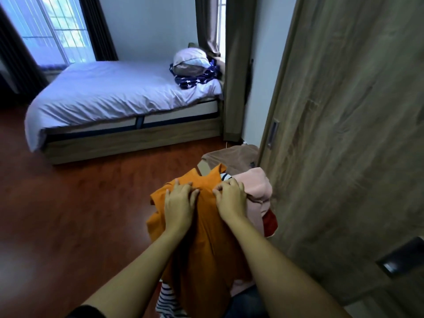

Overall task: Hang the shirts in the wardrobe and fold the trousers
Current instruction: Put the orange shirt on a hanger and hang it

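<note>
Nearest the camera, both forearms reach forward over a heap of clothes. The left hand (179, 204) and the right hand (230, 198) lie side by side on an orange shirt (206, 235), fingers curled and pinching the cloth near what looks like its collar end, likely to gather it and lift it clear of the heap. Neither hand is spread flat; each has a small fold of orange cloth nipped under its fingertips.

The orange shirt drapes over the top of the pile and hangs toward the camera. Under it shows a striped garment (167, 297), and just to its right lie a pink garment (254, 187) and a red one (270, 222). Beyond them sits a brown garment (231, 157). Which of these are trousers I cannot tell.

Close on the right stands the wardrobe door (344, 134), shut here, so the clothes are heaped within easy reach of it. No hanger is visible.

Farther off, across the wooden floor (80, 203), is a bed (110, 92) with a pillow (191, 63) by the window (52, 26)
</note>
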`<state>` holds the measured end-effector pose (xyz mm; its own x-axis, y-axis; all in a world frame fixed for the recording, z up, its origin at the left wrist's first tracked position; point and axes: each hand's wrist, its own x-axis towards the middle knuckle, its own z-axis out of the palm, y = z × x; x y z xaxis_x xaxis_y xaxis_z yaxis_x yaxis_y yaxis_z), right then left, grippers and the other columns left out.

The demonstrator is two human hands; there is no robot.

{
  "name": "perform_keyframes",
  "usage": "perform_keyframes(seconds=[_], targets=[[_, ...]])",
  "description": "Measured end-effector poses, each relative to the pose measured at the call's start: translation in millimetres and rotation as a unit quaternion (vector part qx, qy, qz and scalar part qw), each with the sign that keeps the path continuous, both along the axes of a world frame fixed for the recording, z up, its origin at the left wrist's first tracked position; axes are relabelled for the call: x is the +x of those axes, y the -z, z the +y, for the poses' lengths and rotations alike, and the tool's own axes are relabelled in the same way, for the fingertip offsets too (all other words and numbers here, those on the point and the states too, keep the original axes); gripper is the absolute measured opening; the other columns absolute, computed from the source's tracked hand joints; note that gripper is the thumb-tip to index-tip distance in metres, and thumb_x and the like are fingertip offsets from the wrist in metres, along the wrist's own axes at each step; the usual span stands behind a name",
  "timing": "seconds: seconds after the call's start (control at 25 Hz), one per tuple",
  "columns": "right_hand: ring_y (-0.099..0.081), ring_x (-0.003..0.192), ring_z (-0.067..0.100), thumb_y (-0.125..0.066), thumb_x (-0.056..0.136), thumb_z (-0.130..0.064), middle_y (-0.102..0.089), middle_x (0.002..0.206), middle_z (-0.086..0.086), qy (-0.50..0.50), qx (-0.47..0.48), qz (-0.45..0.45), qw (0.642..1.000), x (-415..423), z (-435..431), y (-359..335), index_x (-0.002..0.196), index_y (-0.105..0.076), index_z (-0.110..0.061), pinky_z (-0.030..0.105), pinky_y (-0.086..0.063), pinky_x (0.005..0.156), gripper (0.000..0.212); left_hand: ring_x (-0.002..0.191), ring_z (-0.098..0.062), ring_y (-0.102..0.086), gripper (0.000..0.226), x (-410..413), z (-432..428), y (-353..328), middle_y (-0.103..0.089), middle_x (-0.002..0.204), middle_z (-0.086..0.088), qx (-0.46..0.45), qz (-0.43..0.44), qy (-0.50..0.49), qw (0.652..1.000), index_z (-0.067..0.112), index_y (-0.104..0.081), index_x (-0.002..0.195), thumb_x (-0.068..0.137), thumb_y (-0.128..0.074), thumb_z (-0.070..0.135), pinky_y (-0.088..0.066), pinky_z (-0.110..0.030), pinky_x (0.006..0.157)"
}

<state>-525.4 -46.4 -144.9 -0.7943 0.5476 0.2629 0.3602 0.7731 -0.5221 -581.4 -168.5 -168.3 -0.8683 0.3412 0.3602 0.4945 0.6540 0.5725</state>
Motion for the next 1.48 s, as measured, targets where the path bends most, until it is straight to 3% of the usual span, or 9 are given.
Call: perform_keyframes(seconds=[0.24,0.4,0.64,0.8,0.92,1.04,1.2,1.32,1.48], targets=[[-0.058,0.086,0.035,-0.036,0.098,-0.011,-0.060,0.087,0.014,0.018,-0.171,0.228,0.958,20.9,-11.2,-60.0,0.098,-0.045,-0.007,0.029,-0.032,0.067,0.010,0.073,-0.020,-0.059,0.025,29.9,-1.0,-67.1,-0.062,0.080,-0.004,0.117,0.113,0.038,0.986,0.011,-0.057,0.083,0.094,-0.048,0.033,-0.048,-0.036,0.065],[-0.045,0.069,0.008,-0.037,0.093,-0.010,-0.048,0.071,-0.006,-0.007,-0.136,0.403,0.905,48.4,-4.5,-147.1,0.096,-0.050,0.001,0.025,-0.029,0.064,0.018,0.073,-0.025,-0.059,0.029,49.8,4.3,-121.7,-0.064,0.078,-0.006,0.135,0.136,0.121,0.974,0.011,-0.055,0.087,0.091,-0.051,0.039,-0.042,-0.034,0.068],[-0.045,0.065,0.010,-0.037,0.095,-0.010,-0.042,0.070,-0.015,0.067,-0.011,0.531,0.845,138.9,60.3,-260.8,0.097,-0.050,0.004,0.020,-0.028,0.063,0.019,0.092,-0.018,-0.053,0.051,73.3,27.7,-124.9,-0.060,0.097,0.004,-0.006,0.101,0.217,0.971,0.018,-0.061,0.101,0.078,-0.033,0.054,-0.033,-0.034,0.077],[-0.057,0.082,0.030,-0.040,0.096,-0.013,-0.058,0.082,0.008,0.151,0.066,0.445,0.880,213.6,118.2,-279.7,0.102,-0.051,0.003,0.032,-0.034,0.069,0.021,0.058,-0.007,-0.046,0.027,118.5,64.1,-157.0,-0.051,0.062,0.003,0.146,-0.037,0.268,0.952,0.013,-0.053,0.072,0.084,-0.058,0.037,-0.036,-0.031,0.061],[-0.054,0.105,0.037,-0.047,0.094,-0.019,-0.057,0.110,0.023,0.182,0.100,0.274,0.939,254.1,151.6,-257.3,0.107,-0.055,0.000,0.038,-0.037,0.090,0.024,0.050,0.002,-0.041,0.024,167.9,98.7,-191.6,-0.048,0.060,0.005,0.255,-0.086,0.292,0.918,0.018,-0.048,0.072,0.081,-0.070,0.022,-0.035,-0.019,0.052],[-0.055,0.099,0.031,-0.049,0.094,-0.019,-0.056,0.110,0.020,0.160,0.086,0.263,0.947,293.6,150.6,-229.5,0.106,-0.057,-0.002,0.031,-0.038,0.086,0.023,0.054,-0.003,-0.042,0.026,222.9,134.5,-224.8,-0.048,0.062,0.006,0.251,-0.078,0.360,0.895,0.026,-0.044,0.078,0.081,-0.071,0.027,-0.034,-0.022,0.052],[-0.054,0.064,0.005,-0.042,0.095,-0.042,-0.058,0.078,0.002,0.142,-0.050,0.324,0.934,354.0,126.3,-195.9,0.088,-0.056,-0.016,0.028,-0.042,0.061,0.031,0.052,-0.011,-0.044,0.026,272.6,174.7,-241.8,-0.049,0.059,0.003,0.205,-0.127,0.393,0.887,0.022,-0.046,0.081,0.080,-0.071,0.031,-0.033,-0.028,0.050],[-0.056,0.059,-0.005,-0.045,0.057,-0.088,-0.060,0.076,-0.010,0.013,-0.277,0.270,0.922,392.6,108.4,-187.7,0.094,-0.053,-0.025,0.015,-0.045,0.054,0.074,0.050,-0.017,-0.045,0.020,288.3,189.5,-251.7,-0.050,0.060,-0.003,0.274,-0.220,0.433,0.830,0.024,-0.050,0.083,0.083,-0.069,0.023,-0.035,-0.030,0.051],[-0.060,0.102,0.008,-0.068,0.076,-0.051,-0.062,0.115,-0.006,0.031,-0.185,0.049,0.981,432.7,103.0,-177.6,0.119,-0.049,-0.026,0.030,-0.050,0.093,0.054,0.052,-0.014,-0.045,0.016,290.8,203.1,-261.3,-0.048,0.061,-0.003,0.312,-0.249,0.429,0.810,0.020,-0.052,0.085,0.084,-0.068,0.014,-0.036,-0.027,0.050]])
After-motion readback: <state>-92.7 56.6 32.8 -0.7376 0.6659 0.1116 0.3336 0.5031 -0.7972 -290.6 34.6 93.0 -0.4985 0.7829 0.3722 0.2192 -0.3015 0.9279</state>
